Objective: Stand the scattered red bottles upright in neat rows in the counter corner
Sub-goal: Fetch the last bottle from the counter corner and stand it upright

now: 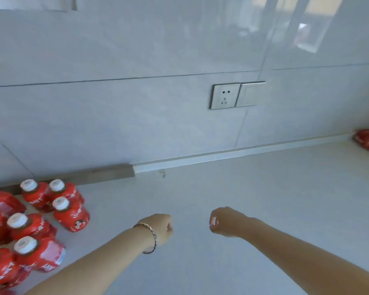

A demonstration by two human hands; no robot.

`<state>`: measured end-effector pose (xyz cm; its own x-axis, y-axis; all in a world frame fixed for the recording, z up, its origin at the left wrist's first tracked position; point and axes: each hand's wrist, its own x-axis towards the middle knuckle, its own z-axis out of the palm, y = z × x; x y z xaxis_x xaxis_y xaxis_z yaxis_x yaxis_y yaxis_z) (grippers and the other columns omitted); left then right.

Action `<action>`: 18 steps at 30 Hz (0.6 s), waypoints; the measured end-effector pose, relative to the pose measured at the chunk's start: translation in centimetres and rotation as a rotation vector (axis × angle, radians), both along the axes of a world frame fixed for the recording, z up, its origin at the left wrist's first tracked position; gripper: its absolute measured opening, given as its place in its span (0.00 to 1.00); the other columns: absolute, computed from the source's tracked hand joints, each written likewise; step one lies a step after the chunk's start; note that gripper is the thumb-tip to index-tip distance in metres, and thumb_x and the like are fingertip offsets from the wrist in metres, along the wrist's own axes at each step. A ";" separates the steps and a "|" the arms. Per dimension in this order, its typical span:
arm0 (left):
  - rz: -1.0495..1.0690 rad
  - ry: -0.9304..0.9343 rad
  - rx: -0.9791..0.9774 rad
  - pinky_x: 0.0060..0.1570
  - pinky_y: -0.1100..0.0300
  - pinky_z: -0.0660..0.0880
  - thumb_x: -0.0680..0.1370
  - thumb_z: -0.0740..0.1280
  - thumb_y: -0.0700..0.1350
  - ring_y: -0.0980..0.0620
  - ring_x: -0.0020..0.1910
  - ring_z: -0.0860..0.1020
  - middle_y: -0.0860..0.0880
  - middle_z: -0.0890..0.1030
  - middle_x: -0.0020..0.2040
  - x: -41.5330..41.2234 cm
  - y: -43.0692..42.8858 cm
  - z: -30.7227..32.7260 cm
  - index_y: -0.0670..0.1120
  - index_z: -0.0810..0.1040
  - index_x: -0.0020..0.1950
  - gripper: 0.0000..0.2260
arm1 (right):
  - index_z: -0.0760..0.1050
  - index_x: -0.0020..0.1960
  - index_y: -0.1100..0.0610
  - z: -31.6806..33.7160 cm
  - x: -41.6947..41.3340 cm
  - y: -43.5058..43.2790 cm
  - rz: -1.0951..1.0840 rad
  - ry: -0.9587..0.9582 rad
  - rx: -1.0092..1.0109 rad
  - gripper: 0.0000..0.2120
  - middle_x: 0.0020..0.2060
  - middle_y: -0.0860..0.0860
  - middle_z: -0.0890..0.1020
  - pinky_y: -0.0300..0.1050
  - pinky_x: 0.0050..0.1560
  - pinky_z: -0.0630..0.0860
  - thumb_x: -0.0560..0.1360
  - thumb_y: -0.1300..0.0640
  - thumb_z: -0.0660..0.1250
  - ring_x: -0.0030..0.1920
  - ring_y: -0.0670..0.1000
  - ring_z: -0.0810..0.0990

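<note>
Several red bottles with white caps (70,216) stand upright in rows at the lower left, close to the wall corner. One more red bottle (367,139) lies on its side at the far right against the wall. Over the pale counter (243,188), my left hand (161,227) is curled into a loose fist with nothing in it; a bracelet sits on its wrist. My right hand (226,222) hovers a short way to the right, fingers also curled and holding nothing. Both hands are well clear of any bottle.
A tiled wall runs behind the counter, with a socket and switch plate (235,95) on it. A grey strip (107,173) edges the wall base behind the upright bottles.
</note>
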<state>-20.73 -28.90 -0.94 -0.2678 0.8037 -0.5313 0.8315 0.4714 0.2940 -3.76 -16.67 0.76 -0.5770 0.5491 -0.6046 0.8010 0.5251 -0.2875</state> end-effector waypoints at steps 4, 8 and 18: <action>-0.101 -0.006 -0.025 0.59 0.56 0.72 0.78 0.56 0.45 0.48 0.57 0.76 0.47 0.78 0.60 8.6 10.9 -0.4 0.49 0.71 0.49 0.05 | 0.76 0.58 0.54 0.3 11.1 8.5 -0.163 -0.029 0.051 0.13 0.60 0.51 0.78 0.45 0.60 0.73 0.75 0.55 0.60 0.61 0.53 0.77; -0.152 -0.030 0.009 0.54 0.59 0.71 0.78 0.57 0.44 0.48 0.54 0.76 0.47 0.78 0.57 18.8 21.3 -0.6 0.50 0.68 0.46 0.03 | 0.75 0.59 0.57 0.0 22.6 17.7 -0.244 -0.085 0.112 0.14 0.61 0.52 0.78 0.45 0.59 0.73 0.75 0.57 0.60 0.62 0.53 0.76; -0.118 -0.056 0.008 0.49 0.61 0.70 0.77 0.57 0.45 0.50 0.47 0.74 0.53 0.73 0.48 34.7 39.5 0.0 0.52 0.69 0.45 0.03 | 0.70 0.37 0.57 -1.3 40.7 38.6 -0.380 -0.206 0.125 0.06 0.34 0.51 0.70 0.38 0.35 0.66 0.72 0.62 0.58 0.38 0.53 0.72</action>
